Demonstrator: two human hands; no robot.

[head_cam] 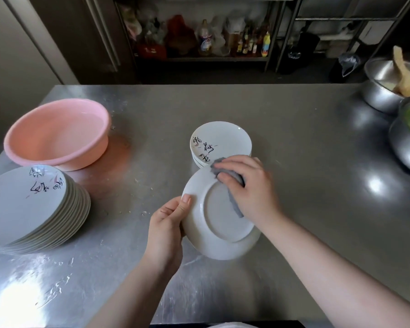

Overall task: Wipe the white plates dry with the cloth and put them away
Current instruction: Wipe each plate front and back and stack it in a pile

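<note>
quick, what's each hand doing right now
Left hand: grips the rim of the white plate, held underside up.
Right hand: presses the grey cloth on that plate, fingers curled round it.

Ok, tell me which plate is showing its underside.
The held plate: the left hand grips its rim while the right hand presses the grey cloth on its plain base. Both stacks lie face up, showing painted characters.
</note>
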